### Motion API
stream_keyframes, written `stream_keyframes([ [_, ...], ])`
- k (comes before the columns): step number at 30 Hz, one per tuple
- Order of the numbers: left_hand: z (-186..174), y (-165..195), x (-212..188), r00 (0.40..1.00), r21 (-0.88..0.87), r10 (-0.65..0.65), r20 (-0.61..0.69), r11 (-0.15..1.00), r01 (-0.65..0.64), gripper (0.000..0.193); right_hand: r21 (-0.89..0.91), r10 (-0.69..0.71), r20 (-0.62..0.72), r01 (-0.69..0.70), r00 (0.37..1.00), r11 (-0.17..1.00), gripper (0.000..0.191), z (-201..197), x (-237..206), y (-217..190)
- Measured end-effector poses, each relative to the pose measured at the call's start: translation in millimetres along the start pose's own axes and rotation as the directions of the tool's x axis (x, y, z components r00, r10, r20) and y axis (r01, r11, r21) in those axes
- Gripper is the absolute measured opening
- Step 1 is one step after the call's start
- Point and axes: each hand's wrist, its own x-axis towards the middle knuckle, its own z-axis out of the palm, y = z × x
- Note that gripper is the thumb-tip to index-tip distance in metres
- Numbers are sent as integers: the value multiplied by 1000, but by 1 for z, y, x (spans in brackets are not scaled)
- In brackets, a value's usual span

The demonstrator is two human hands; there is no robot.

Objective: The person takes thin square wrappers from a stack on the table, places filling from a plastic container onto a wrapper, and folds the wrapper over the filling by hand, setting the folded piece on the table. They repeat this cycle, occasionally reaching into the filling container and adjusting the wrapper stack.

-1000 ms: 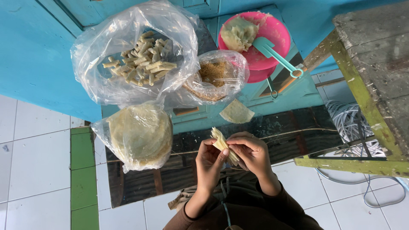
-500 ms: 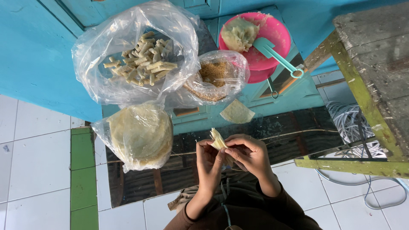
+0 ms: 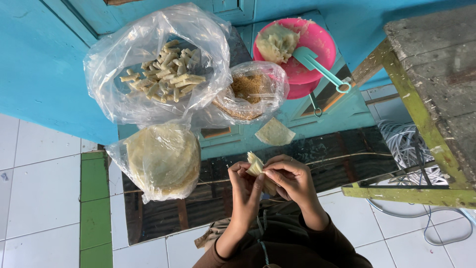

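Both hands meet low in the frame, around 6 o'clock, pinching a small pale wrapper between them. The wrapper is thin, cream-coloured and folded into a wedge; its layered edge pokes up above the fingertips, while the lower part is covered by the fingers. The left hand is curled closed on its left side, thumb pressed to it; the right hand is bent over the right side, fingertips gripping the fold. Whether any filling sits inside cannot be seen.

Just above the hands, at 12 o'clock from them, a loose square wrapper lies flat on the mirror-like tabletop. At 9 o'clock from the hands a clear bag of round flat sheets rests; at 11 o'clock a larger clear bag of finished rolls is open. Between that and the pink bowl at 1 o'clock sits a small bag of brown crumbs. The bowl holds a pale mash and a teal spoon. The glossy plastic blurs the contents of each bag.
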Motion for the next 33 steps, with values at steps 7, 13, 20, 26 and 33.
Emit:
stream_keyframes([
  [7,-10,-16,-3,999,-185,0,-50,983,-9,39,232,189,-69,-169,979,958,16,-6,-1,10],
  [13,-13,-17,-2,998,-258,14,-66,966,-31,39,455,329,-42,-275,944,847,17,-6,1,10],
  [20,-9,-17,-5,997,-202,49,-60,977,-60,40,120,88,70,-96,994,988,32,-2,2,1],
  [26,-12,-18,-3,994,-236,50,-94,969,-71,38,91,183,-84,-175,980,980,27,1,2,0],
  [33,-13,-8,-3,990,-533,-50,-131,846,-28,35,354,196,-187,-120,963,928,31,1,3,-2],
])
